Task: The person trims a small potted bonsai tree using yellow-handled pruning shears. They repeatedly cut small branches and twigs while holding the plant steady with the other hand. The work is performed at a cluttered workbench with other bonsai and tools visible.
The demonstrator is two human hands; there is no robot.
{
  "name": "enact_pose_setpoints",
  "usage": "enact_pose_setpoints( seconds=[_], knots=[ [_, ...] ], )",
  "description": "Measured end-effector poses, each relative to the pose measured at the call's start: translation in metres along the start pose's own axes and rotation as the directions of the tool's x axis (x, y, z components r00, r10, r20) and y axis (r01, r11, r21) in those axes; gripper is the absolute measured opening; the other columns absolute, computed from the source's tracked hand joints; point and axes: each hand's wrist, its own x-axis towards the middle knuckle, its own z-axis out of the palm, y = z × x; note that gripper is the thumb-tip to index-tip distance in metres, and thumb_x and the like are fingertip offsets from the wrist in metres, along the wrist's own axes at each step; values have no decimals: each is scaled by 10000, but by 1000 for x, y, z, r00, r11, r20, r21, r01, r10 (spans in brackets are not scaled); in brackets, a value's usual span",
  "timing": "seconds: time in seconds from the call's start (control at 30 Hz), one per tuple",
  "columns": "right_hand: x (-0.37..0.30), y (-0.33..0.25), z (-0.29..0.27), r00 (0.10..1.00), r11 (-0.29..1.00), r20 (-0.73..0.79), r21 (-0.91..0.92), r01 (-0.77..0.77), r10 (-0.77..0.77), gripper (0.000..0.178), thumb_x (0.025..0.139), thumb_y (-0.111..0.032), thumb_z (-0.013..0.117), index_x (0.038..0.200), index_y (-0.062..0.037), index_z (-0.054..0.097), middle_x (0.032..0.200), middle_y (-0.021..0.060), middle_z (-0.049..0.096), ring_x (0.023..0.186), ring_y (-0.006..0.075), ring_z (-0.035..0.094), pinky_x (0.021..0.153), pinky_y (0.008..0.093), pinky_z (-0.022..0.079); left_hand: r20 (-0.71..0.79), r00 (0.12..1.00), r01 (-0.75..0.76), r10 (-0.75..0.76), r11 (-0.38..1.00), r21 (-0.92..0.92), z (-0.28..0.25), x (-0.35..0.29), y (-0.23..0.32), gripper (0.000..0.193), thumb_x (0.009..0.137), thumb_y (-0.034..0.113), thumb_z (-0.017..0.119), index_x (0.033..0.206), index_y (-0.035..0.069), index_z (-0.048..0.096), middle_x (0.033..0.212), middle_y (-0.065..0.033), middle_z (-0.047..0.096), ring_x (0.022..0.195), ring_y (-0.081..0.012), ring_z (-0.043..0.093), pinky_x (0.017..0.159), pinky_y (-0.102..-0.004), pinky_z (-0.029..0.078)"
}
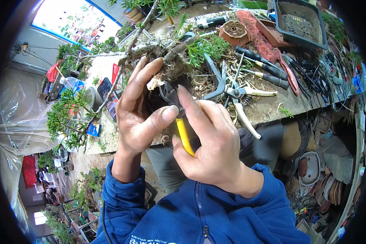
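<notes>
Sleeves of blue cloth come up from the bottom edge, and both hands meet in the middle. The right hand (215, 140) is closed tight around a cutter with yellow handles (184, 136). The dark metal tip of the cutter pokes into the root lump (166, 79) of a little tree. The left hand (139, 107) is cupped around that lump from the left, fingers up and thumb pressed across the front, right next to the cutter's tip. I think the tip is biting a root, but it is too dark in there to be sure.

That thumb is very close to the blades, so a slip could nip it. A hard squeeze could also snap a good root or make the tree jerk.

Past the hands, the tree's bent trunk (140, 36) and green tufts (63, 114) hang out over the bench (272, 107). Farther on lie white-handled shears (242, 103), black-handled tools (264, 67), a small brown pot (234, 31) and a dark plastic tray (299, 20).
</notes>
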Motion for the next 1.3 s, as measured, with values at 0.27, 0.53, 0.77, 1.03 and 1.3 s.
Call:
enact_pose_setpoints(
  seconds=[0.27,0.53,0.77,1.03,1.3],
  knots=[
    [0,2,3,1000,999,-16,49,16,-15,768,744,-65,748,1494,1,599,1152,190,663,988,383,661,892,440,551,-35,999,34,-37,996,-81,3,-1,2,938,805,271,929,1543,-105,488,1595,-256,504,1526,-294,429,1276,-413,282],
    [6,-4,2,1000,1000,-6,8,3,-3,744,770,-59,753,1493,11,593,1118,183,674,947,389,668,850,431,565,-8,999,34,-35,997,-72,0,-2,1,920,814,264,912,1544,-102,487,1614,-252,485,1517,-313,447,1283,-428,277],
    [8,19,4,990,884,138,460,-81,18,684,874,-13,710,1529,70,531,936,88,681,763,168,665,677,302,538,0,1000,13,-13,998,-57,0,-1,-1,923,832,216,897,1579,-85,445,1635,-241,466,1524,-309,438,1280,-432,286],
    [-2,50,29,862,-559,499,691,-459,-92,613,916,4,618,1515,66,503,1120,234,709,847,282,724,661,392,609,-36,999,12,-14,998,-57,2,-1,0,933,834,205,912,1581,-89,436,1633,-243,467,1510,-305,462,1266,-428,326],
    [-10,58,45,885,-869,374,294,-398,-279,755,930,-83,582,1651,-36,362,1179,216,641,896,285,700,645,374,628,-50,996,73,-77,995,-74,2,0,1,940,804,229,950,1549,-99,480,1618,-256,480,1485,-299,488,1261,-430,337]
  ],
)
